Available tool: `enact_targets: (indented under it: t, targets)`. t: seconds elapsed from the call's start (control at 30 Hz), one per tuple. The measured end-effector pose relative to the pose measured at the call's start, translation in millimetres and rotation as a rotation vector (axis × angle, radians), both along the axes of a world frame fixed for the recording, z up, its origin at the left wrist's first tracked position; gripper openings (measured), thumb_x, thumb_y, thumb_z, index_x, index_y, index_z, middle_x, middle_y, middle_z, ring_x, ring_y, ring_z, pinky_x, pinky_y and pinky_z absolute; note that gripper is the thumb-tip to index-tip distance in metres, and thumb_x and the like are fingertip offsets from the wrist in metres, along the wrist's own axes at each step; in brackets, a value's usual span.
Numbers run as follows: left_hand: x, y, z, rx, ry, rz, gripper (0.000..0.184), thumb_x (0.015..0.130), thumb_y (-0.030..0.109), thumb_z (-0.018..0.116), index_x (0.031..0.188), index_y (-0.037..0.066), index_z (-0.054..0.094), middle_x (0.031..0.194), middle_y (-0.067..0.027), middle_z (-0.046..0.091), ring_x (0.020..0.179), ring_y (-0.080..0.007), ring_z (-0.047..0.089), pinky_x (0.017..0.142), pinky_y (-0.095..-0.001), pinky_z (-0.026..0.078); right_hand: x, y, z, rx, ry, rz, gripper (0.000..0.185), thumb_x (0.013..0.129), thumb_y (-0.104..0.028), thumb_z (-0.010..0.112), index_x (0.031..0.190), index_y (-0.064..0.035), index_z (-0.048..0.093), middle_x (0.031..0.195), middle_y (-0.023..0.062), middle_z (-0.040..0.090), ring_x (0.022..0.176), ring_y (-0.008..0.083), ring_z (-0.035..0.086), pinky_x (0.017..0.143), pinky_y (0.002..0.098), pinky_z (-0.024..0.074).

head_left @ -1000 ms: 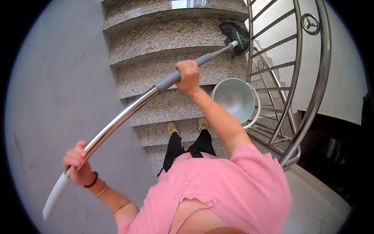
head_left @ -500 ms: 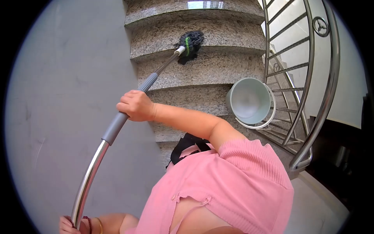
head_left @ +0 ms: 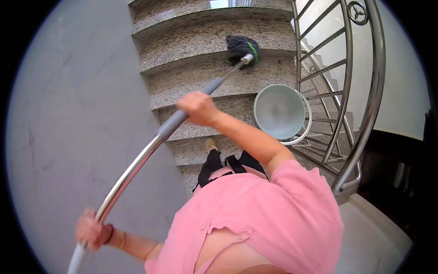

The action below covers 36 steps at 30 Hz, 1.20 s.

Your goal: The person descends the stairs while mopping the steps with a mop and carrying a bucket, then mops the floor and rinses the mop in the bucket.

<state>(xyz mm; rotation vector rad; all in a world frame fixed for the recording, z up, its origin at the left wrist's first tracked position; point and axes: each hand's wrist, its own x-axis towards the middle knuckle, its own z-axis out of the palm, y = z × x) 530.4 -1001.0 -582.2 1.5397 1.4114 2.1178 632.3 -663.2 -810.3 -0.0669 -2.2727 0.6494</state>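
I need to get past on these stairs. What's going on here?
Someone in a pink top is holding a string mop with both hands on the speckled stone stairs. The right grip is round the handle's grey sleeve; the left grip, blurred, is near its white end. The dark mop head lies at a step's edge. A pale bucket, untouched, stands beside the metal railing.

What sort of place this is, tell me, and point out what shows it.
Likely an indoor stairwell of a home or shared building: speckled grey-brown stone-look steps, a curved shiny metal handrail above metal bars, and a smooth pale grey wall alongside.
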Motion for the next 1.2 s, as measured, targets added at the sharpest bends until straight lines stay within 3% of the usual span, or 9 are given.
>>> enact_targets:
  t: [0.07,0.1,0.13,0.27,0.37,0.47,0.67,0.87,1.2]
  targets:
    - [8,61,-38,-0.324,-0.042,0.149,0.012,0.064,0.010,0.054,0.058,0.004,0.046,0.059,-0.0076,0.052,0.059,-0.0228,0.052,0.065,-0.0447,0.041,33,48,-44,0.016,-0.067,-0.158,0.012,0.059,-0.009,0.057,0.067,-0.0097,0.048,0.063,0.0064,0.052,0.062,0.0239,0.053,0.056,0.0337,0.0408]
    - [21,105,-54,-0.509,-0.048,0.167,0.010,0.066,0.003,0.052,0.059,0.001,0.046,0.064,-0.0110,0.054,0.068,-0.0263,0.054,0.074,-0.0507,0.039,49,77,-68,0.023,-0.110,-0.246,0.014,0.058,-0.008,0.058,0.068,-0.0092,0.049,0.065,0.0074,0.053,0.065,0.0250,0.053,0.058,0.0342,0.0415]
    - [28,144,-73,-0.318,-0.095,-0.194,0.009,0.070,0.001,0.050,0.062,0.002,0.046,0.065,-0.0112,0.054,0.075,-0.0286,0.054,0.080,-0.0516,0.036,67,103,-75,0.004,-0.142,-0.320,0.014,0.058,-0.008,0.059,0.068,-0.0092,0.049,0.066,0.0081,0.053,0.067,0.0260,0.053,0.059,0.0346,0.0416]
    - [61,226,-69,-0.182,0.003,-0.417,0.012,0.074,0.010,0.052,0.066,0.003,0.047,0.065,-0.0108,0.055,0.073,-0.0275,0.054,0.084,-0.0488,0.035,114,162,-90,0.013,-0.170,-0.508,0.012,0.059,-0.009,0.058,0.068,-0.0103,0.050,0.068,0.0080,0.053,0.067,0.0271,0.052,0.060,0.0363,0.0413]
    - [92,237,-46,-0.204,0.069,-0.552,0.012,0.071,0.011,0.055,0.064,0.002,0.050,0.061,-0.0087,0.054,0.067,-0.0256,0.055,0.081,-0.0465,0.038,136,159,-82,-0.074,-0.163,-0.614,0.013,0.059,-0.012,0.059,0.068,-0.0113,0.050,0.069,0.0062,0.054,0.072,0.0252,0.052,0.065,0.0364,0.0396]
    - [88,207,-44,-0.264,0.085,-0.422,0.014,0.067,0.012,0.059,0.061,0.001,0.052,0.054,-0.0058,0.051,0.059,-0.0230,0.054,0.074,-0.0447,0.042,129,129,-84,-0.139,-0.134,-0.631,0.015,0.058,-0.011,0.059,0.068,-0.0116,0.049,0.068,0.0065,0.053,0.072,0.0255,0.051,0.065,0.0367,0.0378]
    - [10,96,3,-0.194,0.027,-0.207,0.017,0.070,0.011,0.046,0.054,0.007,0.043,0.045,-0.0018,0.041,0.046,-0.0172,0.047,0.063,-0.0394,0.038,32,21,-31,-0.153,0.002,-0.426,0.014,0.056,-0.010,0.057,0.065,-0.0105,0.046,0.063,0.0074,0.048,0.063,0.0270,0.048,0.060,0.0363,0.0356]
    - [5,24,62,-0.220,0.363,-0.062,0.020,0.075,0.024,0.045,0.060,0.011,0.040,0.048,0.0029,0.042,0.045,-0.0113,0.045,0.056,-0.0304,0.031,-58,-59,-5,-0.275,0.101,-0.110,0.009,0.060,-0.011,0.055,0.063,-0.0099,0.046,0.061,0.0062,0.049,0.062,0.0250,0.049,0.059,0.0346,0.0386]
    - [-22,28,41,-0.102,0.335,-0.027,0.021,0.076,0.029,0.046,0.068,0.010,0.041,0.048,0.0037,0.038,0.048,-0.0101,0.040,0.060,-0.0292,0.028,-93,-39,-14,-0.261,-0.179,0.180,0.011,0.065,-0.020,0.052,0.065,-0.0096,0.051,0.065,0.0076,0.056,0.068,0.0259,0.053,0.063,0.0364,0.0412]
